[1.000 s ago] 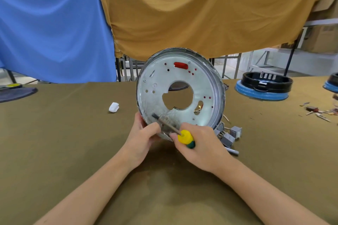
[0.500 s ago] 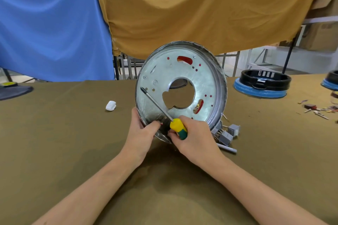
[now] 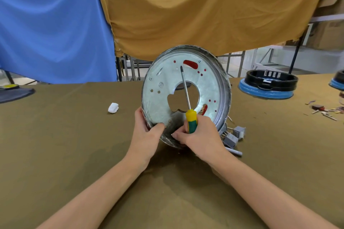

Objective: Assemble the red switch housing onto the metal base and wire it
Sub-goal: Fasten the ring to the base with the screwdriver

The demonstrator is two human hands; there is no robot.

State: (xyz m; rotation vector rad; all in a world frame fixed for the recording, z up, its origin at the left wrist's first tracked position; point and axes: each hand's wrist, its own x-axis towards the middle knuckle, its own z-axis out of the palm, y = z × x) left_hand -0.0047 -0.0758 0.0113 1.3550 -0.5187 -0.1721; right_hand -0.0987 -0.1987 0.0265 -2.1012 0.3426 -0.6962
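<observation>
The right hand curls round the yellow and green handle of a screwdriver, fingers wrapped close, with the fingertips also touching the lower rim of the metal base; the shaft points up across the base's central hole and its tip sits just below a red slot near the top. The left hand grips the base's lower left rim, thumb pressed on the face and the other fingers hidden behind it, so how tightly they clamp cannot be told. The base stands on edge near the middle of the table, tilted slightly, and resting only on its rim. The main risk, as I judge it, is that the base rolls or tips, since it balances on a curved edge and one hand is busy with the tool. The tip could also skid off a screw head and scratch the plate or jab the red switch housing, which shows only through the slots from behind. Just right of the base, grey connectors and loose wires lie on the table, and these could snag under the rim. Farther left lies a small white lump; toward the far right edge sits a black and blue ring.
</observation>
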